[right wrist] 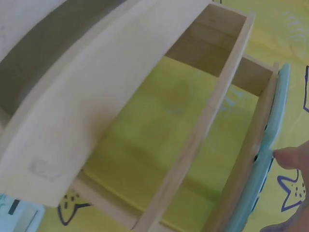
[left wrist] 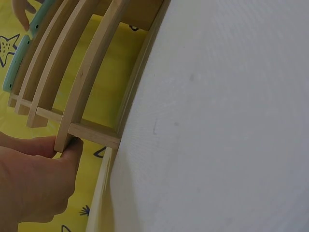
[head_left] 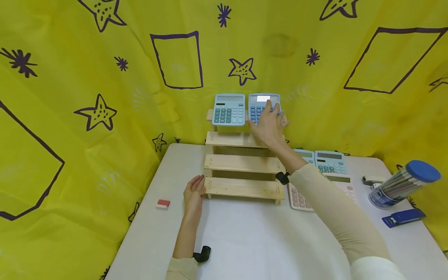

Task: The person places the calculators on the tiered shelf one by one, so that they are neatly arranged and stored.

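A stepped wooden rack (head_left: pixel 241 163) stands at the back of the white table. Two light blue calculators lean side by side on its top tier, a left calculator (head_left: pixel 229 111) and a right calculator (head_left: pixel 255 110). My right hand (head_left: pixel 268 126) is spread over the front of the right one. In the right wrist view its thumb (right wrist: pixel 288 157) meets the calculator's edge (right wrist: pixel 256 188). Low at the rack's left side, my left hand (head_left: pixel 194 194) pinches the end of the bottom step (left wrist: pixel 79 82) between thumb and fingers.
Right of the rack lie more light blue calculators (head_left: pixel 330 162) and a pink calculator (head_left: pixel 299 200), partly behind my right sleeve. Beyond them are a blue-lidded jar of pencils (head_left: pixel 392 190) and a blue stapler (head_left: pixel 403 217). A red-and-white eraser (head_left: pixel 162 203) lies at left.
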Demonstrator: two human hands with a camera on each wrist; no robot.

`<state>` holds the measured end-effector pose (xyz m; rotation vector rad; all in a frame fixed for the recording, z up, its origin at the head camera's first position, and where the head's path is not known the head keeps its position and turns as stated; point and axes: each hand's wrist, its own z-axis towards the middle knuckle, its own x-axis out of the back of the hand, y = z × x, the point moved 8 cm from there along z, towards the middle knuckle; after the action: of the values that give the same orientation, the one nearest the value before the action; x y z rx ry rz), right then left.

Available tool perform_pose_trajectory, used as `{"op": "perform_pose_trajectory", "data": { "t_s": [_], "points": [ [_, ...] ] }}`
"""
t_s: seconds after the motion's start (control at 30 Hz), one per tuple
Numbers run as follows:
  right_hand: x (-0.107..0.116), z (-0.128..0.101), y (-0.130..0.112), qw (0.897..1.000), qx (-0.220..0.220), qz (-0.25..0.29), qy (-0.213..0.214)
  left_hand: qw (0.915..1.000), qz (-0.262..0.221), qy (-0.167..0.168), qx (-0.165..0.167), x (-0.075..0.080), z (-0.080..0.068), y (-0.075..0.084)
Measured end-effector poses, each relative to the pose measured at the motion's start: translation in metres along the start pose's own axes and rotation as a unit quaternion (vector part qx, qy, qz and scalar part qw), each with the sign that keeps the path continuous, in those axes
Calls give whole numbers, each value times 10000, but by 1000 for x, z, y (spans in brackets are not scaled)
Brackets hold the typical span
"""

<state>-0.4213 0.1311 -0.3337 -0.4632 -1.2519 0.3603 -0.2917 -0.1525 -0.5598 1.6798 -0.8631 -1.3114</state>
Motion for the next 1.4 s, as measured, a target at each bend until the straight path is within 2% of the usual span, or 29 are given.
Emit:
{"op": "perform_pose_trajectory", "data": {
  "t_s": [0.17,0.27,0.4,0.47,0.7,0.97,1.1,1.23,1.4],
  "points": [
    [6,-5,17,9997,134,194,97,10000,30,-43,14,-3,0,2],
    [15,-17,29,9981,288,510,195,10000,36,-41,15,-4,0,2],
    [28,-47,47,9944,466,938,111,10000,15,-26,-22,-4,0,3],
    [32,-64,58,9938,534,975,30,10000,1,-13,-24,-3,0,4],
    [41,-118,103,9957,612,689,-123,10000,60,-26,30,1,1,5],
    [39,-163,170,9987,338,277,-249,9999,-79,71,85,6,2,3],
    [35,-177,209,9992,90,37,-385,9999,-95,60,61,5,1,4],
    [28,-189,250,9969,-303,-192,-695,10000,-70,46,54,4,0,3],
    [24,-204,290,9931,-658,-325,-918,10000,-56,10,81,0,-1,-1]
  ]
}}
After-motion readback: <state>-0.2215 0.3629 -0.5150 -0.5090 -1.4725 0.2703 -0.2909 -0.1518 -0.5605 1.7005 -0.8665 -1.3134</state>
